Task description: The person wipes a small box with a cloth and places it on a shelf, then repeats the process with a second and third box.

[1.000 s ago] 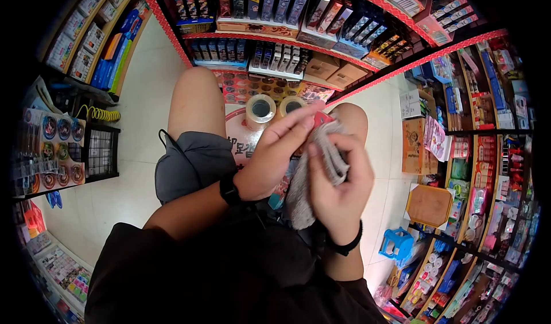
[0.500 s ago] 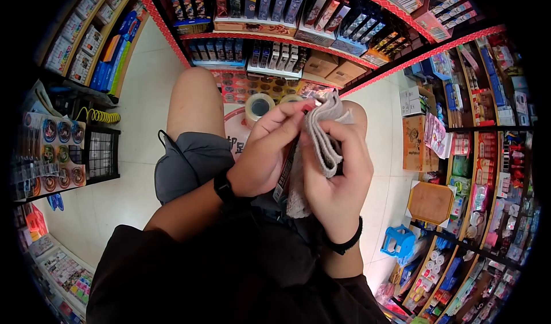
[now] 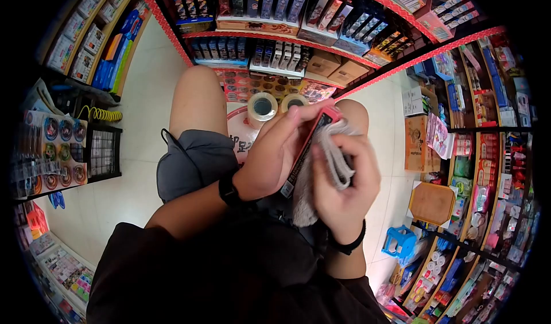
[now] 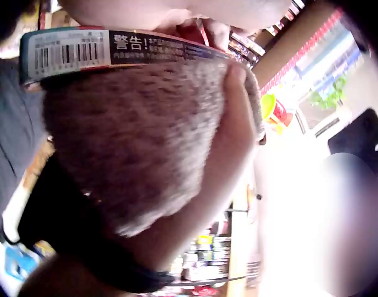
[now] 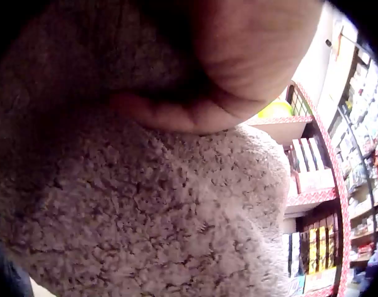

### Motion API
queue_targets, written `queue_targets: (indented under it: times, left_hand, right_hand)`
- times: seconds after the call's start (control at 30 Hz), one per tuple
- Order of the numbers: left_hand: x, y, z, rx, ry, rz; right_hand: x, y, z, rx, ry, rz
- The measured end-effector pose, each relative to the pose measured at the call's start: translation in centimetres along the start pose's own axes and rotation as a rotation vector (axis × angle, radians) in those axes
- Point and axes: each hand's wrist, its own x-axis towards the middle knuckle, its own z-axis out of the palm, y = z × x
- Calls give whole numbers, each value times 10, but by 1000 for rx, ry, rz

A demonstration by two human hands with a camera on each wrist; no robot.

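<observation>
My left hand holds a slim box between its thumb and fingers, tilted over my lap. The box's dark narrow side faces up, with a red end farthest from me. In the left wrist view, that side of the box carries a barcode and white warning print. A folded grey fuzzy cloth is gripped in my right hand, lying along the box's right side. The cloth fills most of the right wrist view and hides part of the box's broad face.
Two rolls of clear tape stand between my knees on a white printed surface. Racks of boxed goods rise in front. To the right are a carton, a blue stool and packed shelves.
The cloth has shifted from the box's far end back toward me and slightly right. More of the red end and dark narrow side now shows, and my left thumb has lifted upward.
</observation>
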Motion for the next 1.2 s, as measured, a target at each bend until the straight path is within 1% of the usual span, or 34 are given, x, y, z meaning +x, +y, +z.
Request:
queue_targets:
  times: [0.03,0.13,0.2,0.23,0.33,0.43,0.53,0.57,0.63,0.67,0.77,0.87,0.9,1.03,1.1,1.13,1.2]
  left_hand:
    - [0,-1,-1,-42,-70,10]
    - [-3,-6,-3,263,-158,38]
    - [-4,-5,-2,286,-178,61]
    - [-5,-4,-3,298,-185,73]
    - [-4,-4,-4,174,-188,67]
    - [-7,-6,-15,227,-161,76]
    - [-5,-11,-20,166,-140,183]
    - [-3,-9,-16,141,-91,194]
    - [1,0,-6,90,5,216]
    - [5,4,-5,49,16,239]
    - [9,26,-4,81,52,188]
    - [9,23,-6,79,84,160]
    - [8,19,-8,72,86,140]
    - [-2,0,-11,252,-67,157]
    - [-6,-3,-10,383,-152,184]
    - [-8,-1,-8,460,-181,199]
    - [-8,3,-8,573,-241,212]
  right_hand:
    - [7,1,-2,-16,46,-63]
    - [12,2,-3,20,146,-43]
    - [16,2,-2,25,202,-61]
    - [18,2,0,-18,208,-88]
    - [17,0,2,-178,216,-154]
    - [19,2,5,-231,239,-227]
    - [14,2,2,-169,66,-244]
    - [11,2,2,-135,1,-253]
    - [2,3,5,-71,-126,-201]
    - [-4,5,6,-30,-194,-173]
    - [-23,17,12,70,-348,-95]
    - [-26,21,13,84,-305,-107]
    - [-26,21,13,83,-249,-119]
    - [-10,15,10,33,-19,-198]
    - [-9,15,6,107,70,-150]
    - [-6,17,5,104,121,-169]
    - [-4,15,-4,54,138,-159]
